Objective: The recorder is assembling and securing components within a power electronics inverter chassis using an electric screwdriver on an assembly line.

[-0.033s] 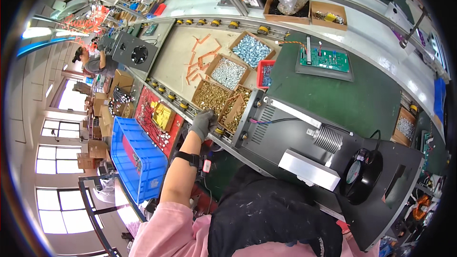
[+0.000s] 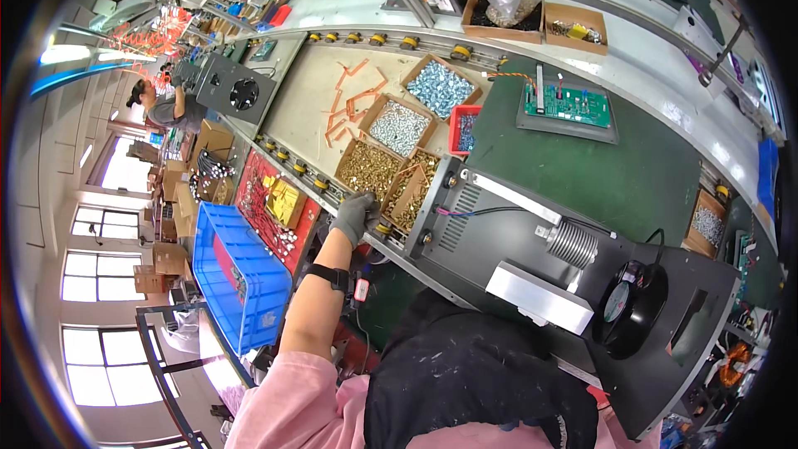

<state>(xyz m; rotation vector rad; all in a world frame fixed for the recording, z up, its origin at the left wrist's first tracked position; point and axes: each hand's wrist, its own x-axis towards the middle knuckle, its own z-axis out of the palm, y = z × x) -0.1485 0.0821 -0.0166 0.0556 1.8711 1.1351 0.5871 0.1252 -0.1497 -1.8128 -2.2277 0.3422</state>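
Note:
My left hand, in a grey glove, rests at the near edge of a cardboard box of brass-coloured fasteners. Its fingers are curled together; whatever they may hold is hidden. Right beside it stands a second box of brass-coloured parts with a cardboard strip inside. To the right, in front of my body, lies a black metal chassis. It carries a silver finned coil, a silver metal block and a round black fan. My right hand does not show.
Behind are boxes of silver screws and bluish fasteners, plus a red bin. A green circuit board lies on the green mat. Left stand a blue crate and a red surface with wires. A co-worker stands far left.

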